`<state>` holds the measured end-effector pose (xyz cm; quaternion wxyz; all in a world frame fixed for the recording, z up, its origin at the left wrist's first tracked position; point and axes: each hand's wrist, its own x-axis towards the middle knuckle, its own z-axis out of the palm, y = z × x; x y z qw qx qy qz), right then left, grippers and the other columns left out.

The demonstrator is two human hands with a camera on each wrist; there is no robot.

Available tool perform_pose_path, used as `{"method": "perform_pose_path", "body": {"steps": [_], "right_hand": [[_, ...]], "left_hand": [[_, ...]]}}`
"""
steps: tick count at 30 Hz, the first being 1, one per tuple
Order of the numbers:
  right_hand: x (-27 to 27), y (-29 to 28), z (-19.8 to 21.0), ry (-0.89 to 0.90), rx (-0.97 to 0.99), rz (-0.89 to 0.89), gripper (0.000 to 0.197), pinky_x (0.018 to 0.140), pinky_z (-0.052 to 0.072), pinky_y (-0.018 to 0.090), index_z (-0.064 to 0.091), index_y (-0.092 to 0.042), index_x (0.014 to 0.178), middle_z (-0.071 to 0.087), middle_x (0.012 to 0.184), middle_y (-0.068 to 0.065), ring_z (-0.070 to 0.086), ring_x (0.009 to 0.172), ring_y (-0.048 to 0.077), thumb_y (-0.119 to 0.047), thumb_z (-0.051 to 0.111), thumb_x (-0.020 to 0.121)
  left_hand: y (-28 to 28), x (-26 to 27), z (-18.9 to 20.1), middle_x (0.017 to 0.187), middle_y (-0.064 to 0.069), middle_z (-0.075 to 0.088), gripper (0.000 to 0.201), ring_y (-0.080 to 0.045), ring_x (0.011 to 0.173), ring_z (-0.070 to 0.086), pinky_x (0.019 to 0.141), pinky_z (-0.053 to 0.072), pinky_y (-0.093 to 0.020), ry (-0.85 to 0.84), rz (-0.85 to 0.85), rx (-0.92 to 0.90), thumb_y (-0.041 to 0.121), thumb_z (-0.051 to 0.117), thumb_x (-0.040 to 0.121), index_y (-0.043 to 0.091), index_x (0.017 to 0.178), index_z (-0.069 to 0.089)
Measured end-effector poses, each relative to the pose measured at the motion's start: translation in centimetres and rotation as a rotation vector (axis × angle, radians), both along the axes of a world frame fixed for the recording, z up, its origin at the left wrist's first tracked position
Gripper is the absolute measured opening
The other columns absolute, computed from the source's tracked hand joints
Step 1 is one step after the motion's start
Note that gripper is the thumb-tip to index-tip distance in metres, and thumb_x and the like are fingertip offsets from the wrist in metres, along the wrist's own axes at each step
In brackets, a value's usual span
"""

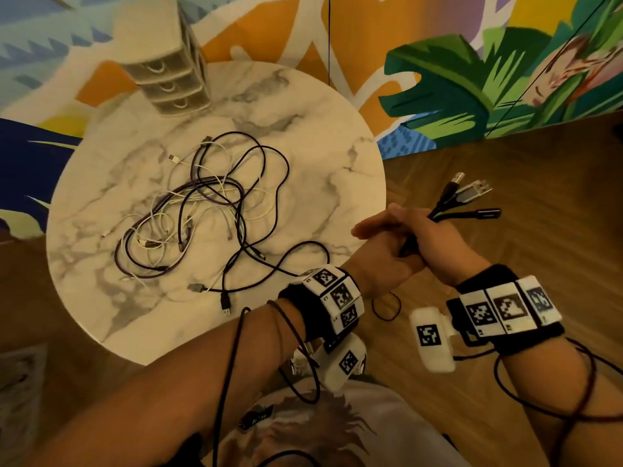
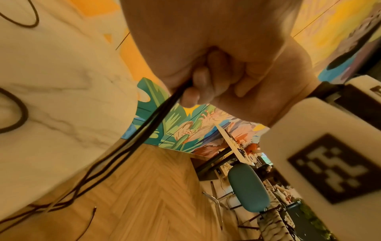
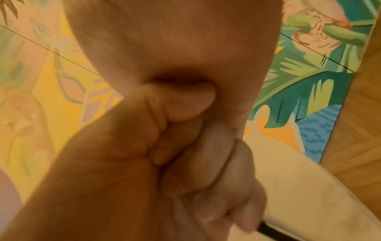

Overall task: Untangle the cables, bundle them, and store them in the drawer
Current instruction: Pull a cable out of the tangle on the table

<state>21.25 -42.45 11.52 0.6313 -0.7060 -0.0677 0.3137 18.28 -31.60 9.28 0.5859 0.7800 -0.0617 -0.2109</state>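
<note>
A tangle of black and white cables (image 1: 202, 210) lies on the round marble table (image 1: 320, 136). Past the table's right edge my left hand (image 1: 381, 247) and right hand (image 1: 438, 244) are clasped together around a bundle of dark cables. Its USB plug ends (image 1: 468, 197) stick out up and to the right of my right hand. In the left wrist view the bundled strands (image 2: 156, 117) leave the grip and run down toward the table. One black strand (image 1: 296, 251) trails from my hands back to the tangle. The small drawer unit (image 1: 168, 72) stands at the table's far left, its drawers closed.
Herringbone wood floor (image 1: 505, 197) surrounds the table, and a painted mural wall (image 1: 472, 79) rises behind it. A thin black loop (image 1: 386, 306) shows below my wrists. A teal chair (image 2: 247, 187) stands further off. Sensor leads wrap both forearms.
</note>
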Motion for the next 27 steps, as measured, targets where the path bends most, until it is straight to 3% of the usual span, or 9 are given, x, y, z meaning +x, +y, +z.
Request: {"method": "perform_pose_path", "body": {"steps": [3,5,7,8,10,12,18,24,27], "right_hand": [[0.4,0.4,-1.0,0.010,0.027,-0.104,0.047,0.088,0.053,0.024,0.070,-0.001,0.104,0.073,0.105,0.007,0.067,0.104,0.017,-0.024,0.029,0.102],[0.7,0.7,-1.5,0.065,0.102,-0.228,0.048,0.082,0.054,0.028,0.069,0.000,0.101,0.073,0.099,0.013,0.069,0.097,0.025,-0.022,0.027,0.102],[0.9,0.7,-1.8,0.105,0.152,-0.317,0.050,0.063,0.054,0.029,0.067,0.001,0.091,0.069,0.071,0.013,0.064,0.065,0.031,-0.023,0.024,0.102],[1.0,0.7,-1.9,0.107,0.146,-0.343,0.051,0.050,0.048,0.025,0.065,0.000,0.084,0.059,0.054,0.009,0.053,0.048,0.026,-0.023,0.023,0.102],[1.0,0.7,-2.3,0.122,0.137,-0.371,0.049,0.039,0.033,0.019,0.059,-0.003,0.074,0.035,0.041,0.000,0.030,0.036,0.015,-0.025,0.025,0.102],[0.9,0.8,-2.9,0.158,0.123,-0.383,0.047,0.039,0.025,0.019,0.054,-0.004,0.070,0.028,0.041,-0.004,0.024,0.036,0.012,-0.025,0.027,0.101],[0.0,2.1,-4.5,0.234,0.015,-0.290,0.048,0.038,0.023,0.022,0.052,-0.003,0.069,0.028,0.039,-0.005,0.022,0.036,0.012,-0.024,0.026,0.102],[-0.7,3.1,-6.1,0.230,-0.092,-0.180,0.051,0.043,0.027,0.028,0.057,-0.005,0.070,0.033,0.042,-0.004,0.026,0.040,0.015,-0.027,0.026,0.104],[-0.8,3.7,-5.8,0.187,-0.107,-0.138,0.051,0.046,0.026,0.031,0.058,-0.004,0.072,0.034,0.044,-0.002,0.025,0.043,0.018,-0.026,0.027,0.104]], "left_hand": [[1.3,-0.2,-0.3,0.118,-0.014,0.060,0.033,-0.024,0.106,0.057,0.083,0.044,-0.026,-0.099,-0.044,0.160,0.011,0.056,0.091,0.006,0.123,0.053],[3.5,-0.4,-1.7,0.119,-0.013,0.058,0.033,-0.026,0.107,0.054,0.087,0.045,-0.033,-0.150,-0.052,0.349,0.021,0.058,0.090,0.010,0.120,0.056],[6.7,-0.7,-3.7,0.114,-0.010,0.057,0.029,-0.026,0.107,0.054,0.090,0.044,-0.037,-0.108,-0.033,0.539,0.031,0.056,0.091,0.013,0.114,0.059],[8.7,-1.0,-4.7,0.110,-0.009,0.058,0.025,-0.026,0.104,0.054,0.089,0.043,-0.037,-0.065,-0.018,0.621,0.031,0.055,0.091,0.013,0.108,0.060],[13.2,-2.1,-6.4,0.098,-0.010,0.058,0.019,-0.029,0.098,0.056,0.080,0.042,-0.035,0.024,0.035,0.779,0.030,0.053,0.092,0.012,0.093,0.059],[17.6,-3.5,-7.9,0.096,-0.010,0.060,0.018,-0.031,0.097,0.057,0.075,0.041,-0.033,0.113,0.137,0.919,0.029,0.052,0.090,0.012,0.090,0.057],[24.6,-7.1,-10.7,0.119,-0.017,0.059,0.051,-0.034,0.104,0.057,0.079,0.044,-0.033,0.523,0.214,1.124,0.049,0.054,0.086,0.011,0.119,0.049],[22.0,-7.9,-10.7,0.119,-0.014,0.060,0.044,-0.033,0.106,0.058,0.086,0.046,-0.038,0.396,0.111,1.203,0.046,0.047,0.088,0.016,0.119,0.052],[20.2,-7.0,-8.2,0.112,-0.014,0.061,0.039,-0.034,0.099,0.059,0.073,0.043,-0.035,0.233,0.146,1.239,0.041,0.047,0.090,0.013,0.118,0.044]]}}
